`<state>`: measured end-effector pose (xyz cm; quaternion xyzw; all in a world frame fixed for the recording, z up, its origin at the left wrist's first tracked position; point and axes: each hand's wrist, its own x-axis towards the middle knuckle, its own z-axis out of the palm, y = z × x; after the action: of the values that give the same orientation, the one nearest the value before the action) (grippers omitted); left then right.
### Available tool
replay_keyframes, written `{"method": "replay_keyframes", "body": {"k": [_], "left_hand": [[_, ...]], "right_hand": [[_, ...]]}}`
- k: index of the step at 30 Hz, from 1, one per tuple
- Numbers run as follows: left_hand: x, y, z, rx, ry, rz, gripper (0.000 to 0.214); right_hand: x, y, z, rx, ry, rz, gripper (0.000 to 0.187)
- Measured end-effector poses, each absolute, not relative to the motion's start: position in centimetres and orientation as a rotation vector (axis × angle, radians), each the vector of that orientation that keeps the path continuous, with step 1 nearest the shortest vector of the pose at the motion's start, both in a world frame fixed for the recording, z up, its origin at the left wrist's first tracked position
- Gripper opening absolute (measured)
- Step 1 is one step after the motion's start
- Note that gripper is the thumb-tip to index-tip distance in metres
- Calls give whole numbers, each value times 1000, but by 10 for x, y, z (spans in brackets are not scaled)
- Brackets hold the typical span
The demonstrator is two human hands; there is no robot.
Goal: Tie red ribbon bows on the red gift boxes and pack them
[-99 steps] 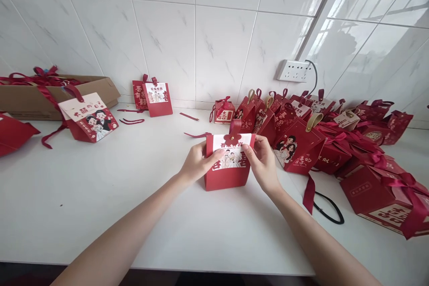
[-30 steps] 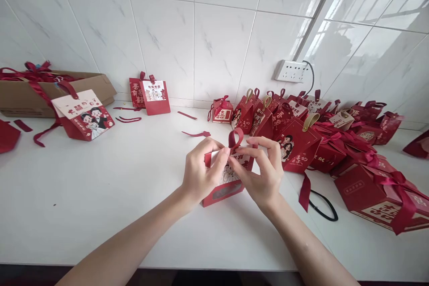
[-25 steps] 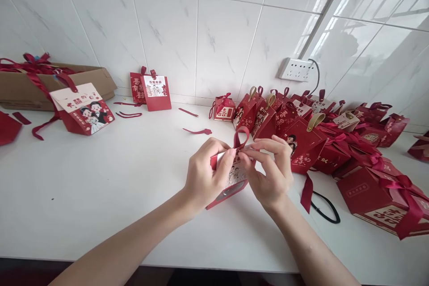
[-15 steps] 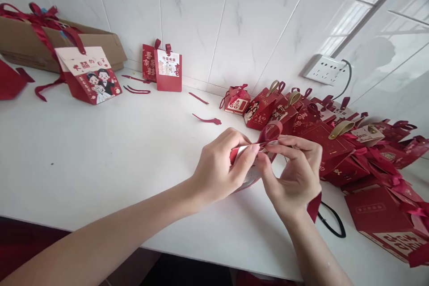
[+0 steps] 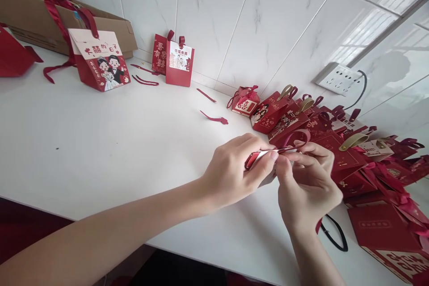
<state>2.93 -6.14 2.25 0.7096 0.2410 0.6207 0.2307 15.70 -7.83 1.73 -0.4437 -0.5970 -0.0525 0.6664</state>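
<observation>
Above the table, my left hand (image 5: 233, 170) is closed on a small red-and-white gift box (image 5: 253, 159), gripping its folded top edge between thumb and fingers. My right hand (image 5: 305, 187) is closed at the other end of that same edge, thumb and fingertips pinching beside the base of a dark red strap loop (image 5: 306, 134). The loop rises above the fingers. Most of the box is hidden behind both hands, so its printed face cannot be read. What the right fingertips press on underneath is hidden too.
Finished-looking red gift boxes (image 5: 330, 147) crowd the right side. At the left stand a gift box with a cartoon couple (image 5: 112, 69) and a cardboard carton (image 5: 115, 31). Loose red straps (image 5: 214, 118) lie mid-table. A black cord loop (image 5: 340, 232) lies near my right wrist. A power strip (image 5: 338, 79) is on the wall.
Both hands and the gift box have shifted a little to the right in view. The strap loop now leans further right, closer to my right fingers. The camera has turned slightly.
</observation>
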Motion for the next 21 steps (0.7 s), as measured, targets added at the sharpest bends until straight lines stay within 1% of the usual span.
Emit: {"method": "replay_keyframes", "body": {"k": [5,8,12,15,21], "left_hand": [[29,-62,23,1901,682,1690,13],[29,-62,23,1904,734,1669,9],[29,-62,24,1892,743,1681,5],[29,-61,23,1874,756,1675,6],[29,-61,25,1828,742,1637,12]], "right_hand": [[155,-78,18,-1045,-1391,-215,4],[156,-79,18,-1001,-1444,-267,5],[162,-80,19,-901,-1491,-150,6],[166,-78,19,-869,-1484,-105,10],[165,-76,16,-885,-1529,-224,12]]}}
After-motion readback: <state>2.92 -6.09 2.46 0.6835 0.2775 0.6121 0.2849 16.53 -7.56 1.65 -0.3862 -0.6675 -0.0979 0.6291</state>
